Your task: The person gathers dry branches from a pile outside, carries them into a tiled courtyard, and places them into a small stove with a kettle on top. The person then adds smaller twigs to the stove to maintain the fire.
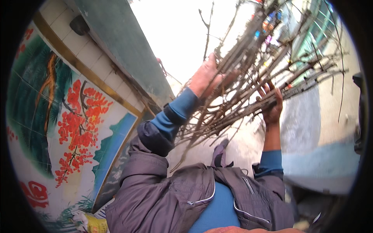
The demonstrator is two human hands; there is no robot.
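A large bundle of dry, bare branches (221, 120) is held up in front of my body, slanting from lower left to upper right. My left hand (208, 77) grips its left side, with the fingers partly hidden among the twigs. From below and to the right, my right hand (274, 105) supports the bundle, its fingers curled around the lower sticks. Thin twigs poke out in several directions, and the upper end looks slightly blurred. One of my shoes (220, 152) shows beneath the branches.
On the left is a tiled wall (77, 128) painted with a tree and red blossoms. A grey-green post or door edge (120, 42) rises beside it. A pale wall with a blue lower band (322, 159) stands right. A yellow bag (95, 224) sits at lower left.
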